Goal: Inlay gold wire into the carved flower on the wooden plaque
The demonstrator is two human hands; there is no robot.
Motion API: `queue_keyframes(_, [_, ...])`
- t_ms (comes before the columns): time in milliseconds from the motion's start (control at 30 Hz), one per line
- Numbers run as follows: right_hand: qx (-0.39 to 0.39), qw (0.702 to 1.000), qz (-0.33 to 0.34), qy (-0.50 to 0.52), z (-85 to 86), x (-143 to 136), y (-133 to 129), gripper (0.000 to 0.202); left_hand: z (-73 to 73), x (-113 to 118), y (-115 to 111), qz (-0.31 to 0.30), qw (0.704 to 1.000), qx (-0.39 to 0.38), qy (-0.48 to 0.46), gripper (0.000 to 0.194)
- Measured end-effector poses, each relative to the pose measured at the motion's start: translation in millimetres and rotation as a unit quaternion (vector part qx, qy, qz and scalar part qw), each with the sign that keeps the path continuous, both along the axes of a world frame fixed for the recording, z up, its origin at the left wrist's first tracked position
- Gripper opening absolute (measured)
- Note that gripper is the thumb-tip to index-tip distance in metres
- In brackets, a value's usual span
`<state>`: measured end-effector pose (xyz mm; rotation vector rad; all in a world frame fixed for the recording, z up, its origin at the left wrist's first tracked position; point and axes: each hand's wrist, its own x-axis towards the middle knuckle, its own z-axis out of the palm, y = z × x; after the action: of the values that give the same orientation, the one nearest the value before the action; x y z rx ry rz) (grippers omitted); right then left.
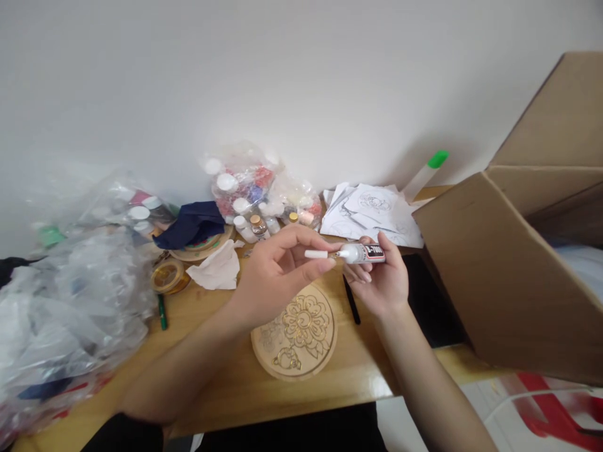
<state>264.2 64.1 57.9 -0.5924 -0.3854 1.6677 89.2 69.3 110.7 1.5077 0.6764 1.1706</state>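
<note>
My right hand (384, 279) grips a small silver glue tube (365, 253) with a black and red label, its white nozzle pointing left. My left hand (282, 270) pinches a slim white cap (316, 254) between thumb and fingers, right at the nozzle's tip. Whether cap and nozzle touch is hard to tell, since the fingers are close around them. Below both hands a round wooden board (294, 336) lies on the table, bearing a flower and smaller motifs outlined in gold; my left hand and forearm overlap its upper left edge.
Plastic bags (75, 314) fill the left. Behind are bagged bottles (249, 188), dark blue cloth (194, 225), a gold wire spool (168, 276) and paper sketches (372, 210). A black pen (351, 300) lies right of the board; a cardboard box (471, 263) stands at the right.
</note>
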Motion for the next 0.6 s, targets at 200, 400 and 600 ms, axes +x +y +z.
queue_keyframes(200, [0.012, 1.000, -0.005, -0.008, -1.6, 0.6, -0.3, 0.025, 2.3, 1.9, -1.2, 0.015, 1.000, -0.002, 0.025, 0.006])
queue_keyframes(400, [0.013, 1.000, -0.006, -0.021, -1.9, 0.7, -0.5, 0.028, 3.4, 2.2, -1.6, 0.026, 0.999, -0.014, 0.036, 0.006])
queue_keyframes(600, [0.013, 1.000, -0.005, -0.012, -1.2, 0.5, -0.6, 0.026, 2.9, 3.4, -1.0, 0.028, 0.999, -0.011, 0.032, 0.007])
